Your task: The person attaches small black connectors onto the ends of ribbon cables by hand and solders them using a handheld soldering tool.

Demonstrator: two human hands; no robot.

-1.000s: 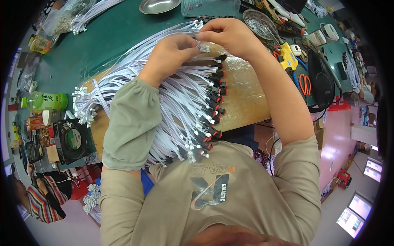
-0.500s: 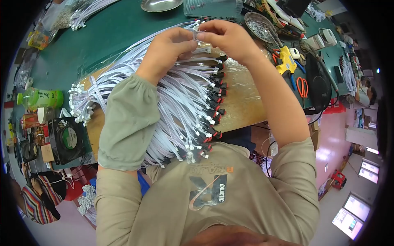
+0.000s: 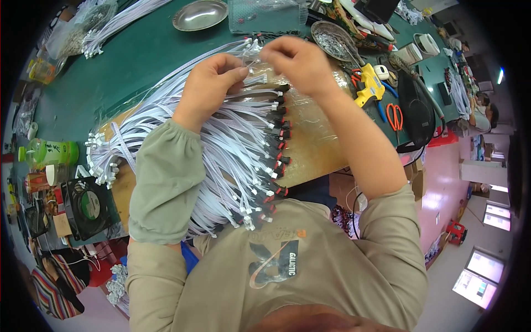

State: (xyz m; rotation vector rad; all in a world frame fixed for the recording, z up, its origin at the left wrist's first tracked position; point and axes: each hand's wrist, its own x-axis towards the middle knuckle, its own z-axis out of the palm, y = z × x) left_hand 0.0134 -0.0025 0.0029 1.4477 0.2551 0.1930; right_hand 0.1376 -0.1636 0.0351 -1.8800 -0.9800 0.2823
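Moved since the earlier frame: right hand [image 3: 298, 63], now drawn apart from the left hand [image 3: 207, 83]; fingertips then nearly met.

Left hand: thumb and forefinger pinched on a cable [image 3: 251, 62], thin strands jutting past the tips.
Right hand: fingers curled, motion-blurred; whether it grips anything cannot be told.
Cables [image 3: 232, 149]: large white flat bundle, fanned below and left of the hands; white connectors at the left end, black-and-red and white ones at the right. Bundle lies on a tan board [image 3: 312, 144], over a green table [image 3: 144, 61].

Lettering: shirt [image 3: 221, 282], below the hands, printed words and dark emblem; bottle [image 3: 52, 153], left of the left hand, green label with dark characters; fan [image 3: 87, 206], below the bottle, round green hub label, print too small to read.

Containers: bowl [image 3: 333, 40], just beyond the right hand, silvery bits inside; bag [image 3: 83, 30], far left beyond the left hand, clear, pale small parts inside; metal dish [image 3: 200, 15], beyond the left hand.

Tools, right of the right hand: yellow glue gun [image 3: 369, 87]; orange-handled scissors [image 3: 394, 117].
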